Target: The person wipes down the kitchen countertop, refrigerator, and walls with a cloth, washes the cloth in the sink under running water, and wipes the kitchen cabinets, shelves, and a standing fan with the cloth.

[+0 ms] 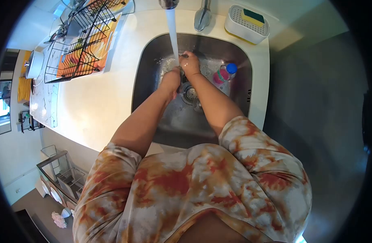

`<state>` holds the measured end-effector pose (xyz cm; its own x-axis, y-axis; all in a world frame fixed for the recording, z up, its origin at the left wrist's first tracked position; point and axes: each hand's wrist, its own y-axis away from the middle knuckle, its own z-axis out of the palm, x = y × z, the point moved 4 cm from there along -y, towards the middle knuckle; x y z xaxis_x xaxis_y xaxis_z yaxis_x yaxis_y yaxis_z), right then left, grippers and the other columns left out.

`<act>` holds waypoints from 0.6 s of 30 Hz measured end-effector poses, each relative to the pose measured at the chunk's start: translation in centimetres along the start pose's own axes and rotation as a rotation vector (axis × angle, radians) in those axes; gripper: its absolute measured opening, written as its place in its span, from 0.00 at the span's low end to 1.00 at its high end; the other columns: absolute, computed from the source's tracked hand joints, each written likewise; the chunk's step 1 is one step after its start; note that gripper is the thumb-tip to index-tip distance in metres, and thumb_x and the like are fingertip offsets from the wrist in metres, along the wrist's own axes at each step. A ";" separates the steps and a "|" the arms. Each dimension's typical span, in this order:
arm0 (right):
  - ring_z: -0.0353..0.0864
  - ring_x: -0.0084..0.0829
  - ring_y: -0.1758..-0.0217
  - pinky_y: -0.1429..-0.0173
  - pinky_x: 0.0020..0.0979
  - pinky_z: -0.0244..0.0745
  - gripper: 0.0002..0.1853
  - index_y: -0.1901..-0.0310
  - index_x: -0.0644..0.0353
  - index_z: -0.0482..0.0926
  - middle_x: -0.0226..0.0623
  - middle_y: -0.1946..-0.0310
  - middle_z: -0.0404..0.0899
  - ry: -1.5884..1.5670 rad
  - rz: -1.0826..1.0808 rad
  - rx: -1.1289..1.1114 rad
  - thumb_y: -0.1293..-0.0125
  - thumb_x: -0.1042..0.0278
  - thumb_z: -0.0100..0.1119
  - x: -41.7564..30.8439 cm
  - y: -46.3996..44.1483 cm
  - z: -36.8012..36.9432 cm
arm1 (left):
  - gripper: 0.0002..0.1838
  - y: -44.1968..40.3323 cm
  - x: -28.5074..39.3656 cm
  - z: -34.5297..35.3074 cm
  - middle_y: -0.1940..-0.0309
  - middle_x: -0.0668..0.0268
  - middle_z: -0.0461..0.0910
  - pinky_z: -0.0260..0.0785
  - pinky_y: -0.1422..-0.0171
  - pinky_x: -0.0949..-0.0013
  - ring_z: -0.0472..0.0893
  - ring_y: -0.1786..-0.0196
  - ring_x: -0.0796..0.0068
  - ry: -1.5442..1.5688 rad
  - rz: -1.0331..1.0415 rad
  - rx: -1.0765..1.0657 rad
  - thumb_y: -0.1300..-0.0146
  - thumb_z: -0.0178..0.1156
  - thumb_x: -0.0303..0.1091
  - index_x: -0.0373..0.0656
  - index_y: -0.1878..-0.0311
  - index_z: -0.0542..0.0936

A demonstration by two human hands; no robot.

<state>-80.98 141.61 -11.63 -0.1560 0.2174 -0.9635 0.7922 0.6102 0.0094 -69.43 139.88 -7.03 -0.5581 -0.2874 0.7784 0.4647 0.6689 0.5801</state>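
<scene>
1. Far left in my head view, I see a black wire dish rack (87, 48) beside and over an orange-and-yellow patterned mat (107, 44), both on the smooth pale counter (113, 93).
2. Next, the left hand (171, 80) reaches into the rounded grey metal sink (169, 137). Its fingers look curled inward near the other hand; I can't tell how tightly, or whether they hold anything.
3. Between rack and bottle, a clear stream of water (172, 36) runs from the shiny metal tap (168, 4) down to the hands.
4. The right hand (190, 65) is bent at the knuckles, close against the left. Its fingertips are hidden from me, so its grip is unclear too.
5. Below them I see the round metal drain strainer (190, 94). Behind the sink stands a grey metal fitting (202, 19).
6. The see-through bottle with a blue cap and pink lower part (224, 73) is in the sink, right of both hands and touched by neither.
7. Rightmost, a white perforated caddy (242, 29) bears a green-and-yellow sponge (253, 18).
8. I judge the work at the water to be underway, not finished: the flow is on and both hands are at it, while the capped bottle sits unhandled.
</scene>
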 end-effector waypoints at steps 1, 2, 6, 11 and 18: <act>0.81 0.46 0.58 0.53 0.40 0.74 0.17 0.61 0.61 0.82 0.52 0.61 0.81 -0.240 0.205 -0.148 0.42 0.55 0.64 2.0 0.3 0.7 | 0.23 0.6 0.8 -0.7 0.63 0.46 0.81 0.71 0.57 0.56 0.82 0.59 0.49 -0.322 0.121 0.051 0.29 0.44 0.47 0.36 0.52 0.79; 0.81 0.47 0.54 0.49 0.41 0.74 0.19 0.58 0.61 0.82 0.53 0.58 0.81 -0.477 0.409 -0.295 0.39 0.52 0.62 3.3 1.0 1.1 | 0.23 0.5 0.6 -1.2 0.61 0.42 0.80 0.70 0.54 0.57 0.80 0.56 0.47 -0.236 0.152 0.032 0.29 0.45 0.47 0.34 0.52 0.78; 0.81 0.38 0.52 0.48 0.36 0.75 0.21 0.48 0.63 0.77 0.46 0.58 0.82 0.683 0.056 -0.401 0.28 0.56 0.43 3.5 5.7 -0.9 | 0.20 4.0 1.7 -4.2 0.61 0.46 0.81 0.69 0.50 0.58 0.80 0.53 0.48 -0.272 0.507 0.061 0.28 0.47 0.45 0.37 0.51 0.78; 0.63 0.48 0.34 0.35 0.45 0.65 0.29 0.48 0.58 0.76 0.47 0.40 0.70 -0.104 0.666 -0.120 0.52 0.56 0.72 8.8 9.6 -5.5 | 0.16 9.2 1.5 -4.1 0.59 0.50 0.81 0.68 0.45 0.62 0.80 0.51 0.52 -0.262 0.403 -0.037 0.28 0.48 0.43 0.44 0.46 0.75; 0.67 0.44 0.37 0.37 0.39 0.67 0.45 0.38 0.58 0.63 0.48 0.39 0.65 -0.008 0.186 0.496 0.60 0.68 0.77 5.2 6.1 -13.9 | 0.18 10.4 -1.1 -3.4 0.54 0.49 0.80 0.67 0.41 0.61 0.79 0.48 0.51 -0.048 0.333 -0.219 0.29 0.49 0.42 0.44 0.43 0.73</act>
<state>-85.14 157.10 -12.89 0.0163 0.2805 -0.9597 0.9903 0.1282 0.0543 -61.64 144.79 -0.99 -0.3811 -0.0436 0.9235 0.7582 0.5569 0.3391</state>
